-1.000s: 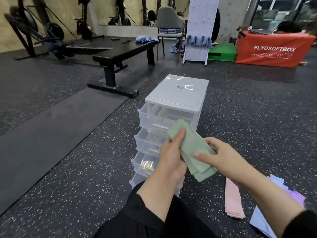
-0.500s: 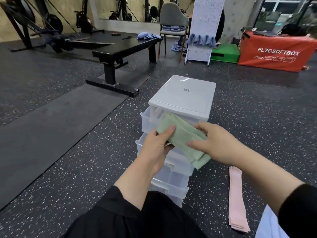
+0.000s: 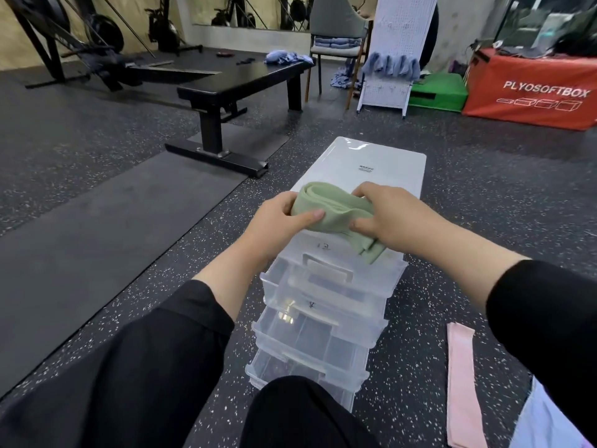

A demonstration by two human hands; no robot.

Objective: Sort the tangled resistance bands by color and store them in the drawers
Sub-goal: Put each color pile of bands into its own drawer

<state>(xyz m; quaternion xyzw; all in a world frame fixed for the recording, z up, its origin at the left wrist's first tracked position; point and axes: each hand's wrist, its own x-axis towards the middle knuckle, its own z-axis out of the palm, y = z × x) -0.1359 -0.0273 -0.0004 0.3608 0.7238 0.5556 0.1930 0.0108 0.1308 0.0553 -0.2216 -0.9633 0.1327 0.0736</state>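
Both hands have lifted the folded green band (image 3: 336,215) over the drawer unit (image 3: 358,166), left hand (image 3: 277,221) and right hand (image 3: 391,218) fingers clamped on its ends; keep the fold tight and lower it flat into the top drawer (image 3: 326,250).

Both arms extended forward, black sleeves pushed up the forearms. Left hand (image 3: 277,219) and right hand (image 3: 392,218) curled, thumbs pinching, palms angled inward.

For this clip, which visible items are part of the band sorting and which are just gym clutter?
Job: green band, gripped by left hand and right hand; drawer unit; pink band and lilac band on the floor.

Clutter: bench, chair, pegboard, red plyo box, green pad.
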